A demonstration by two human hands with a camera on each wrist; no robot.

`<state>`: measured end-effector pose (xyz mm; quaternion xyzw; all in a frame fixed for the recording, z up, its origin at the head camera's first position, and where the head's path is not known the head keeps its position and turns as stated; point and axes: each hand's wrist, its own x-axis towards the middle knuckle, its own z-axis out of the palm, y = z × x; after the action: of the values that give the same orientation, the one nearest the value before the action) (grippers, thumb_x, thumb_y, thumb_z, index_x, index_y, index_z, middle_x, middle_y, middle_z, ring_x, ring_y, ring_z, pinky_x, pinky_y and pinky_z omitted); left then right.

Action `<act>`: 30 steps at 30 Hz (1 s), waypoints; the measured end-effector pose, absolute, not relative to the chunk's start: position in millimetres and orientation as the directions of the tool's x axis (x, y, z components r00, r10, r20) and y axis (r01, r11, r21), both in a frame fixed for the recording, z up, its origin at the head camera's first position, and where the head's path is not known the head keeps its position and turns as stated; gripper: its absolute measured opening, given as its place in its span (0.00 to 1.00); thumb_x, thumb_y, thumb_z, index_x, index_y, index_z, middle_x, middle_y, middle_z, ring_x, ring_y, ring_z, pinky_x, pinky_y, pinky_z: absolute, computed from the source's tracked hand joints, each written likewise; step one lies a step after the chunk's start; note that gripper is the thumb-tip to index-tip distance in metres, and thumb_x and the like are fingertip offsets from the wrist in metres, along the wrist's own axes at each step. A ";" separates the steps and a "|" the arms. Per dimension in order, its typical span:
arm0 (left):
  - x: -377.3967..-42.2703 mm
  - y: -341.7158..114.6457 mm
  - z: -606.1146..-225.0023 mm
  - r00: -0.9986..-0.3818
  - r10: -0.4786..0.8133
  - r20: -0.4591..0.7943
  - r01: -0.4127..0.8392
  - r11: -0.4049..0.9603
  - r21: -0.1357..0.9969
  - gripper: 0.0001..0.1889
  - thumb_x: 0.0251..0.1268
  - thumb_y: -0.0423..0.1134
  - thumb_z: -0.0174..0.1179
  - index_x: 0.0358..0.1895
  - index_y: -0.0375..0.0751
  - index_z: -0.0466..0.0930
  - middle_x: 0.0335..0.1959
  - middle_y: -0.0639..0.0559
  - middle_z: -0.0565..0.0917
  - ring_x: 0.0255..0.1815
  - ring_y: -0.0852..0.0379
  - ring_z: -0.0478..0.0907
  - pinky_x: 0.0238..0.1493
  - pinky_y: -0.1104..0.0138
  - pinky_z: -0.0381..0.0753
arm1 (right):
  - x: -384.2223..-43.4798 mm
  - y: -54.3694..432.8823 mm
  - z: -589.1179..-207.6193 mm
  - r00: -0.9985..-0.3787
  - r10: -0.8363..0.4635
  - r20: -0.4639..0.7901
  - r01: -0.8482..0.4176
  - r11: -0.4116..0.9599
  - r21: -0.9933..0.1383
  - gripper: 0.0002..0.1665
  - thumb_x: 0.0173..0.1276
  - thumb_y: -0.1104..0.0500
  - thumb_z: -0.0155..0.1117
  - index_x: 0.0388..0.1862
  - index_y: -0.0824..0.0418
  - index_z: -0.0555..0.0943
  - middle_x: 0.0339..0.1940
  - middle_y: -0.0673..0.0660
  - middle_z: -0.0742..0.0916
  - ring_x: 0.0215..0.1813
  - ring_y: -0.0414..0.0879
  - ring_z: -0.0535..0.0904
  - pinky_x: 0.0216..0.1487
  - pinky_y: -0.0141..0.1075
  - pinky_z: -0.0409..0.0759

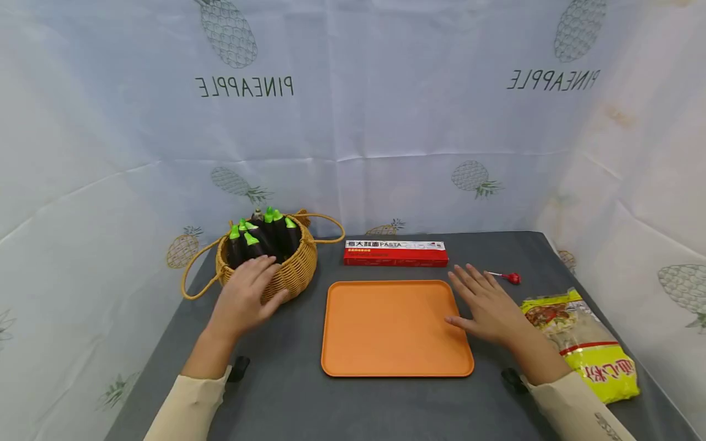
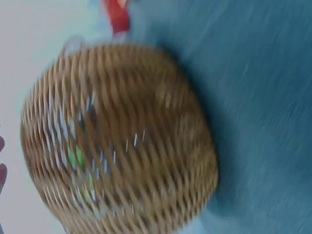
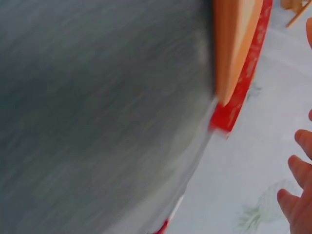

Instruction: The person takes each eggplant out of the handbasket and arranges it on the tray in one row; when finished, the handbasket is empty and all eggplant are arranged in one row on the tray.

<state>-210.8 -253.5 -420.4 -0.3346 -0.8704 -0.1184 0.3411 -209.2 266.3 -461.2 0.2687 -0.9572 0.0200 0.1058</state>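
Note:
My left hand hovers at the near side of a wicker basket, its fingers fairly straight and holding nothing. Several dark eggplants with green caps stand inside that basket. In the left wrist view the woven basket wall fills much of the picture, and green shows through its gaps. Over the right edge of an orange tray is my right hand, fingers spread, nothing in its grasp. Fingertips of the right hand show at the border of the right wrist view, apart from the tray.
A red and white pasta box lies behind the tray. Right of it is a small red-headed tool with a thin shaft. A yellow, partly clear food bag lies at the table's right edge. Patterned cloth hangs around the grey table.

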 end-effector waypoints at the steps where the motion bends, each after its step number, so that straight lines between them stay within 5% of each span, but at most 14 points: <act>1: -215.4 -260.4 -418.4 -0.553 0.462 0.694 0.635 0.772 -0.007 0.30 0.57 0.51 0.67 0.57 0.31 0.79 0.58 0.36 0.78 0.61 0.38 0.72 0.61 0.45 0.65 | -212.5 260.3 -459.1 -0.831 -0.514 0.214 -0.524 0.852 0.011 0.57 0.61 0.28 0.60 0.78 0.60 0.57 0.77 0.62 0.61 0.77 0.60 0.49 0.71 0.58 0.45; 9: -238.9 -306.0 -426.6 -0.691 0.082 0.718 0.385 0.882 0.270 0.32 0.56 0.51 0.69 0.58 0.31 0.78 0.57 0.33 0.78 0.60 0.34 0.71 0.61 0.42 0.63 | -233.9 205.8 -446.9 -0.764 -0.592 0.257 -0.621 0.783 -0.043 0.47 0.62 0.45 0.70 0.75 0.62 0.63 0.70 0.63 0.72 0.72 0.60 0.62 0.68 0.56 0.59; 18: -239.7 -318.3 -452.3 -0.819 -0.116 0.561 0.197 0.862 0.466 0.37 0.61 0.61 0.62 0.67 0.39 0.71 0.71 0.38 0.66 0.66 0.31 0.65 0.57 0.35 0.61 | -246.1 155.8 -436.4 -0.721 -0.633 0.281 -0.684 0.716 -0.142 0.42 0.63 0.49 0.71 0.73 0.56 0.67 0.65 0.58 0.77 0.64 0.54 0.72 0.60 0.50 0.72; 30: -241.8 -317.2 -466.6 -0.759 -0.141 0.635 0.198 0.880 0.432 0.38 0.58 0.66 0.59 0.62 0.39 0.75 0.72 0.44 0.65 0.64 0.34 0.69 0.53 0.36 0.67 | -294.9 70.0 -382.0 -0.648 -0.733 0.209 -0.762 0.619 -0.191 0.37 0.70 0.45 0.62 0.74 0.54 0.66 0.65 0.55 0.77 0.66 0.51 0.71 0.62 0.48 0.69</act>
<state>-241.8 -317.2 -466.6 -0.0155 -0.9055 -0.2445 0.3466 -294.9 70.0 -382.0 0.4161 -0.8980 0.1320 0.0555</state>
